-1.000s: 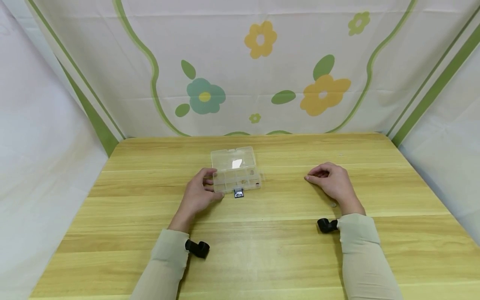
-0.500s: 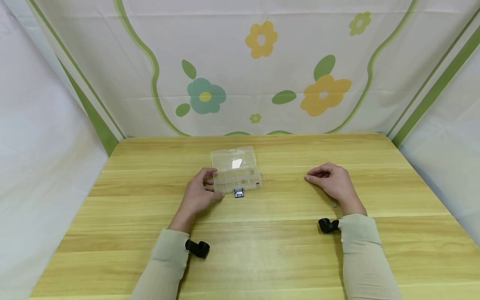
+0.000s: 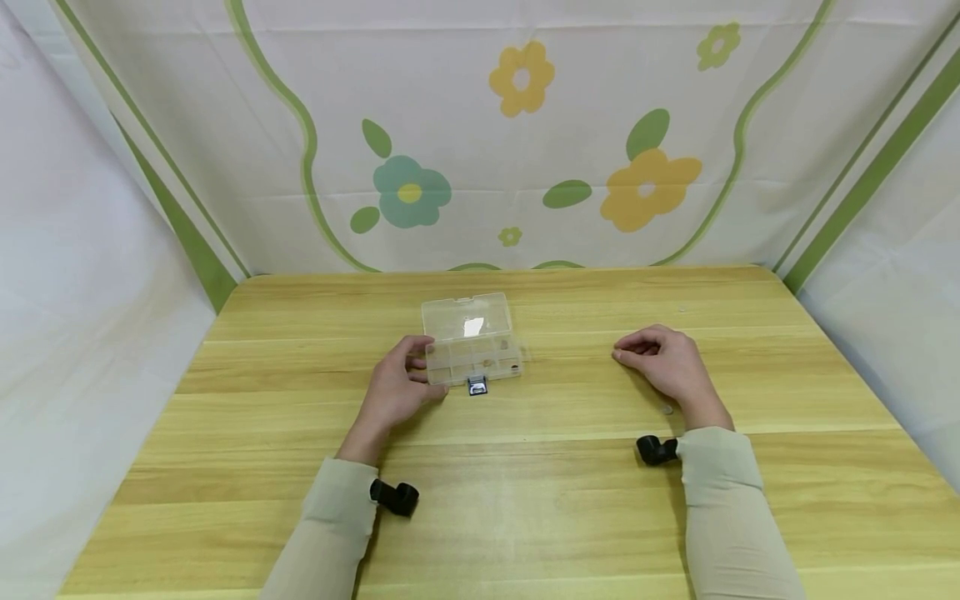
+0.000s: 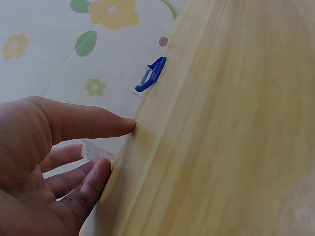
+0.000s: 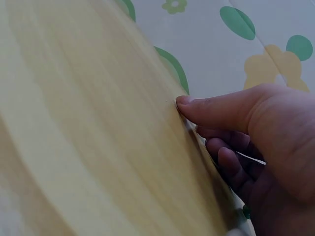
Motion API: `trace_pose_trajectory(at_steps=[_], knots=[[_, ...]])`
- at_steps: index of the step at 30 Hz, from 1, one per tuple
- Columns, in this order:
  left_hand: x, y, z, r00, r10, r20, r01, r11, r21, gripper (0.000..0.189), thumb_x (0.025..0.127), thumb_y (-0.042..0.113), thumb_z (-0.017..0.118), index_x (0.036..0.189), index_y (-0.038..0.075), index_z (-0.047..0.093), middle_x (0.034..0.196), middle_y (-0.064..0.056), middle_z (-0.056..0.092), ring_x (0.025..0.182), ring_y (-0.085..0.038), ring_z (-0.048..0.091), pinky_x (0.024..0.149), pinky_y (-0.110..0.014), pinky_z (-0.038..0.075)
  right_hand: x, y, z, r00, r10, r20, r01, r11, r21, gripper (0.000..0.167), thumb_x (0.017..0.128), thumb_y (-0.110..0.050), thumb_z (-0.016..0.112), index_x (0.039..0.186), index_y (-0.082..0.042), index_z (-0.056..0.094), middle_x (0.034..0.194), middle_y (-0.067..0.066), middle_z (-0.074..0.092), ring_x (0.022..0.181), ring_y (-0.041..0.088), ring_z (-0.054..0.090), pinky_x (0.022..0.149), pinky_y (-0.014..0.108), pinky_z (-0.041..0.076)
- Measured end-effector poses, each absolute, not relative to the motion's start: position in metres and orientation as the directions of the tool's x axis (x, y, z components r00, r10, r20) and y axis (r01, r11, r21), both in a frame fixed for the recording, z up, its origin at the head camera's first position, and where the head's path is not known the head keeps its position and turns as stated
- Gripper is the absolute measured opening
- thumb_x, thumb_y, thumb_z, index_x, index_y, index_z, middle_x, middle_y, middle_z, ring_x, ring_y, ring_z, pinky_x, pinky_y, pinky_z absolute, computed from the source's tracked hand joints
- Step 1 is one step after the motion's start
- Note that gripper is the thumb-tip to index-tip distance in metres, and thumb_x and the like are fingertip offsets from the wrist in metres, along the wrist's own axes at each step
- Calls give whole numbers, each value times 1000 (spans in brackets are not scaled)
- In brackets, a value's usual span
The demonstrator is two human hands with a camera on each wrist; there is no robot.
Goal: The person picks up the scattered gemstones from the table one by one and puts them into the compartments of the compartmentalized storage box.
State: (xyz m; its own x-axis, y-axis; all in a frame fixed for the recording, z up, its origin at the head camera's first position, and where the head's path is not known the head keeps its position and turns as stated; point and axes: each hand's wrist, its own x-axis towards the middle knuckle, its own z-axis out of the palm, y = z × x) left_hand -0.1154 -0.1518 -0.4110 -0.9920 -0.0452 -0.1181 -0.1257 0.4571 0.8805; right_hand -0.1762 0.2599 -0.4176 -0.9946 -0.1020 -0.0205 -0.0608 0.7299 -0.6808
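A clear plastic compartment box (image 3: 457, 361) stands on the table with its lid (image 3: 453, 317) tipped back and its blue latch (image 4: 155, 73) hanging at the front. Small brownish round pieces (image 3: 515, 367) lie in its right-hand compartments. My left hand (image 3: 397, 383) grips the box's left end, thumb along the front and fingers round the side. Well to the right, my right hand (image 3: 663, 367) is low over the table, thumb and forefinger tips together. A thin edge of a small flat piece (image 5: 176, 103) shows at the thumb tip; the rest of it is hidden.
A small clear disc (image 3: 667, 409) lies beside the right wrist. Another tiny pale disc (image 3: 682, 310) lies farther back. The wooden table (image 3: 525, 500) ends at a flower-printed cloth (image 3: 465, 125) behind, with white cloth at both sides.
My right hand's fingertips have shifted very slightly to the right. The left hand and the box stay as they were.
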Motion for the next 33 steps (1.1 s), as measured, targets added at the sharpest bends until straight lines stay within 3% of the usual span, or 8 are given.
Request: trace_pose_trajectory(at_steps=[33], knots=[[-115, -152, -411, -994, -38, -106, -111, 469, 876, 75, 82, -4, 86, 151, 7, 56, 143, -19, 62, 116, -35, 66, 101, -47, 58, -177, 253, -419, -994, -107, 16, -91, 751, -654, 24, 102, -30, 76, 114, -10, 81, 118, 12, 70, 97, 25, 64, 84, 36, 52]])
